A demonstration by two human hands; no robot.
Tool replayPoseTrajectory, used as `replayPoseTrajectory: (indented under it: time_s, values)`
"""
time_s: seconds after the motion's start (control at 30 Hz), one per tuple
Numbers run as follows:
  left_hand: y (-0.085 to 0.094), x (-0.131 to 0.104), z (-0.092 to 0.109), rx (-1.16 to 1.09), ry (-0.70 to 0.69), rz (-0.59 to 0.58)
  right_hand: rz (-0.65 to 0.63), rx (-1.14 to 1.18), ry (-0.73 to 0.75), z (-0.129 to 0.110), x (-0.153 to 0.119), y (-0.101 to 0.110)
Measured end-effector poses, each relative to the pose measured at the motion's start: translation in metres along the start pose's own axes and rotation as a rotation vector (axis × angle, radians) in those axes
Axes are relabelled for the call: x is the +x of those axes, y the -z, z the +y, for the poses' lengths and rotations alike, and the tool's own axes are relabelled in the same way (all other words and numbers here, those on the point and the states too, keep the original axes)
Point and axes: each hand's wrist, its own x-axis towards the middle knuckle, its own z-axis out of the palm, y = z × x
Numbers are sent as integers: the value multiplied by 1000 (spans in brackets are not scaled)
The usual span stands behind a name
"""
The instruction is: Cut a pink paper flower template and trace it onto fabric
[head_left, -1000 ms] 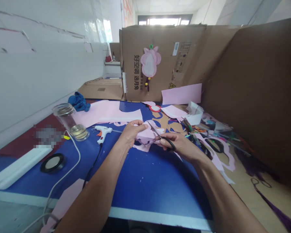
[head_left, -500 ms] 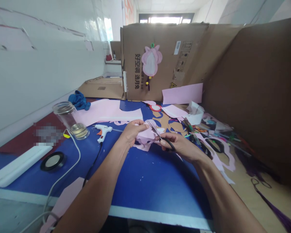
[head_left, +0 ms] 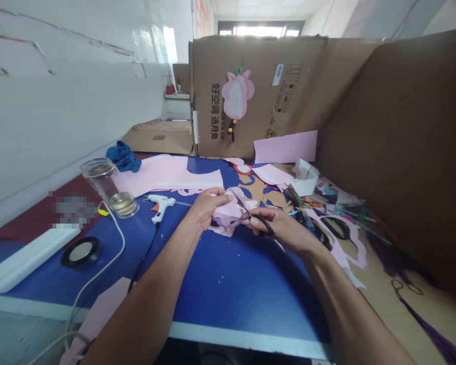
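Pink paper (head_left: pixel 227 217) is being pinched by the left hand (head_left: pixel 208 207), fingers of the right hand (head_left: pixel 280 224) clasping scissors (head_left: pixel 247 209); any slip risks miscutting.

Cardboard panel (head_left: pixel 205 61): large dark Chinese print (head_left: pixel 215 111), "好空调 选月兔". Alongside, smaller line (head_left: pixel 222 129), partly covered, not surely legible. Yellow warning triangle (head_left: pixel 270 133). Handling pictograms (head_left: pixel 290 91), in a row. White label (head_left: pixel 277 74), too small to read. Background sign (head_left: pixel 202 20): red lettering, illegible.

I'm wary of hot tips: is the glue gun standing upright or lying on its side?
Lying on its side: the glue gun rests on the blue table with its broad side facing up.
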Motion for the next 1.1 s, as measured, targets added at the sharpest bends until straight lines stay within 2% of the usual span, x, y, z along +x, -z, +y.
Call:
replayPoseTrajectory:
  time_s: [0.67, 1.1]
  values:
    - [2, 1, -2, 19, 7, -34, -4, -137, 33, -7, -5, 5]
    - [9, 5, -3, 49, 61, -112, -46, -157, 16, -7, -6, 14]
